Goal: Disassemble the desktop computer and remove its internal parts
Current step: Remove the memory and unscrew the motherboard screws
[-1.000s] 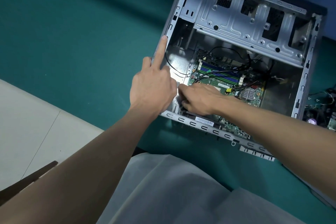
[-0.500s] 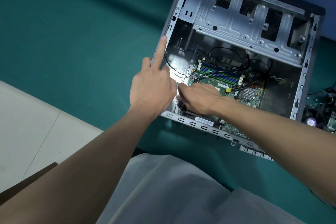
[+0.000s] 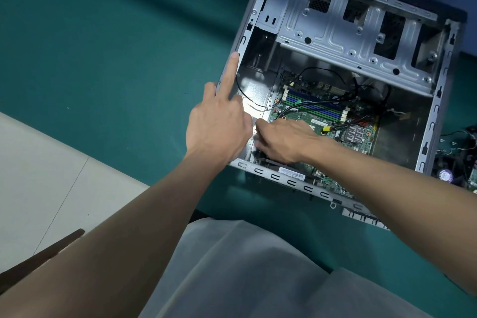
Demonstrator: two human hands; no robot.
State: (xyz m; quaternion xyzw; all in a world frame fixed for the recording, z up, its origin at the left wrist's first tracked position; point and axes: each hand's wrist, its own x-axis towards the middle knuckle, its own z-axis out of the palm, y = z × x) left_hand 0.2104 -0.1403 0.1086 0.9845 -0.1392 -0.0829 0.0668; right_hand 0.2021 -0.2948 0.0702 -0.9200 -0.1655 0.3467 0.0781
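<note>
I can make out only two printed items, and neither is fully legible. A white barcode sticker [image 3: 291, 173] sits on the near rim of the computer case [image 3: 436, 100]; its characters are too small for me to read. A white label [image 3: 319, 120] on the motherboard [image 3: 361, 142], inside the case, carries print I cannot resolve.

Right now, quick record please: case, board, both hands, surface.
case: open desktop case lying on its side
board: green motherboard inside the case, black cables across it
left hand: left hand on the case's left rim, index finger stretched along it
right hand: right hand reaching inside at the near-left corner; what it grips is hidden
surface: teal mat
</note>
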